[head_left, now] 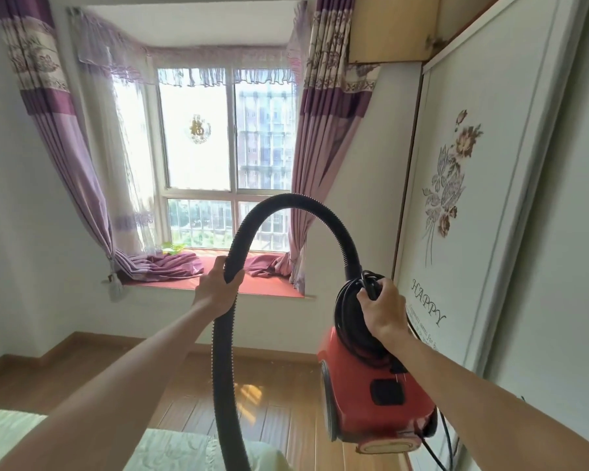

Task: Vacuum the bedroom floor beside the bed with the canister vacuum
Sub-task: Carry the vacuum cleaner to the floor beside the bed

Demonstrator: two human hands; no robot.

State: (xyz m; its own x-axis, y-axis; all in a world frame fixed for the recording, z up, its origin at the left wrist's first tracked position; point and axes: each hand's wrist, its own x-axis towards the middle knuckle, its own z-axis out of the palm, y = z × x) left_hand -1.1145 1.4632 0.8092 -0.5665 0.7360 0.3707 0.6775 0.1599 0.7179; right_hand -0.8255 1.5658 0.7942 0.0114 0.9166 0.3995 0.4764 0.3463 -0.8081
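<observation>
A red canister vacuum (374, 396) hangs in the air at the right, nose up, well above the wooden floor (198, 402). My right hand (383, 311) grips its black top, where the handle and a coil of black cord sit. The black ribbed hose (293, 205) arches up from the canister's top and runs down to the bottom edge of the view. My left hand (216, 287) grips that hose on the left side of the arch. The bed (170, 450), with a pale green cover, shows at the bottom left.
A white wardrobe (473, 205) with a flower print stands close on the right. A bay window (218, 147) with a red sill and purple curtains (320, 164) faces me. A black power cord (446, 436) hangs by the wardrobe.
</observation>
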